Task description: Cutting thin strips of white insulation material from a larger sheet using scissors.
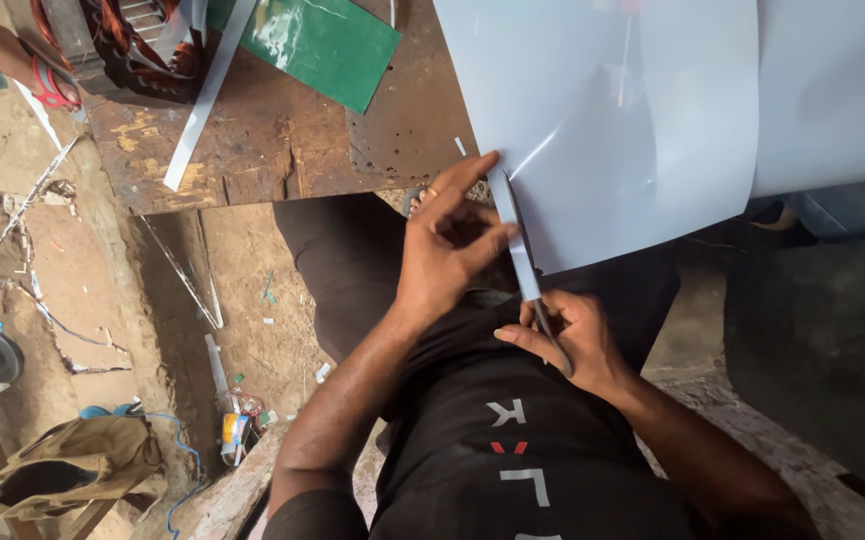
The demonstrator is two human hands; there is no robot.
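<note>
Head view, person seated at a worn wooden table (272, 140), 2 bare hands over the lap. Left hand (447, 245) pinches the upper part of a narrow pale strip (512, 235) at the edge of a big white sheet (612, 120), thumb and fingers closed on it. Right hand (567, 335) is clenched around scissors (544, 322), only a bit of dark metal shows between the fingers, blades mostly hidden. Strip's long axis runs near vertical in frame, slightly tilted, top end toward the table, bottom end pointing at the right hand. Sheet hangs off the table edge over the knees, curling at right. Green board (327, 45) lies on the table, near a copper wire coil (142, 45). Tan bag (62, 465) on the dirt floor, lower left.
</note>
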